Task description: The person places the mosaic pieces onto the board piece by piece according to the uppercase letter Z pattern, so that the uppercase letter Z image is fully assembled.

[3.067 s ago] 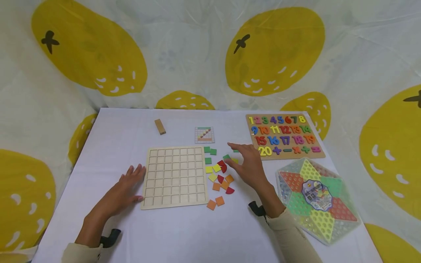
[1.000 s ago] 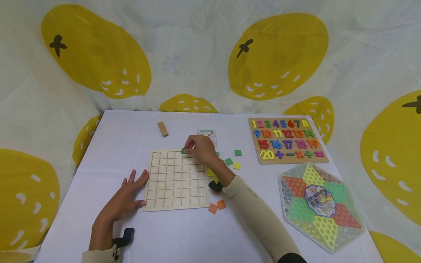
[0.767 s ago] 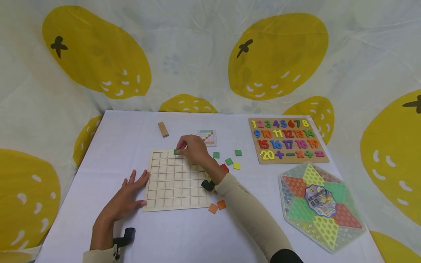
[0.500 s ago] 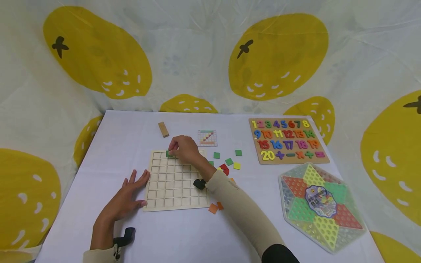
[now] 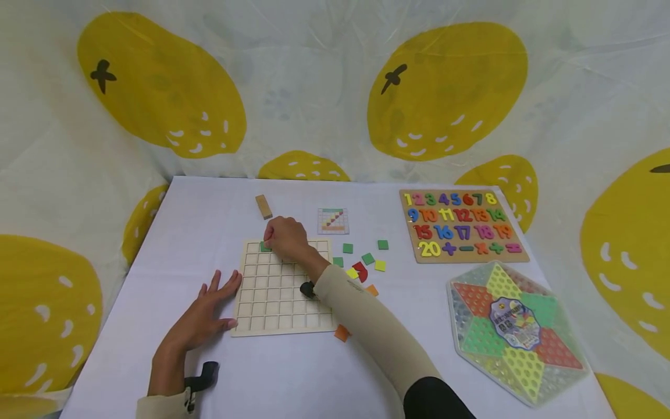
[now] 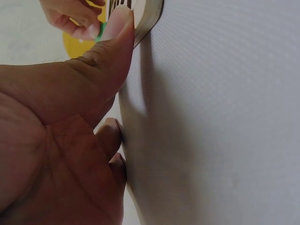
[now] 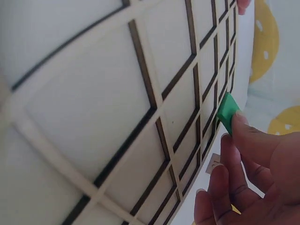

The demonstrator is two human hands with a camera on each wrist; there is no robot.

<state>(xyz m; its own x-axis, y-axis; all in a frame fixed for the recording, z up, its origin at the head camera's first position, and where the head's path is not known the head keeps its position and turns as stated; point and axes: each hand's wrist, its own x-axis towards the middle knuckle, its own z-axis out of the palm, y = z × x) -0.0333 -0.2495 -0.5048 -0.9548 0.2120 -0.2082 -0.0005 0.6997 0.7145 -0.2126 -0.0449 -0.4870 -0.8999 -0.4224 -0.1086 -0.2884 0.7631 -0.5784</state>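
A pale wooden grid board (image 5: 282, 305) lies on the white table. Over its far row, left of the middle, my right hand (image 5: 289, 237) pinches a small green square tile (image 5: 264, 247). In the right wrist view the green tile (image 7: 228, 110) sits tilted between thumb and forefinger at the grid's edge. My left hand (image 5: 201, 320) lies at the board's left side with fingers spread. In the left wrist view the thumb (image 6: 101, 70) of that hand touches the board's edge (image 6: 149, 18).
Right of the board lie loose green tiles (image 5: 383, 245), yellow tiles (image 5: 380, 266), red pieces (image 5: 361, 271) and orange tiles (image 5: 342, 333). Behind are a pattern card (image 5: 332, 222) and a wooden block (image 5: 264, 207). A number puzzle (image 5: 464, 226) and a star-patterned game board (image 5: 518, 334) stand at right.
From the loose tiles at right, my right hand has come left across the board with a green tile, along the far row. The left hand stays at the board's left edge.
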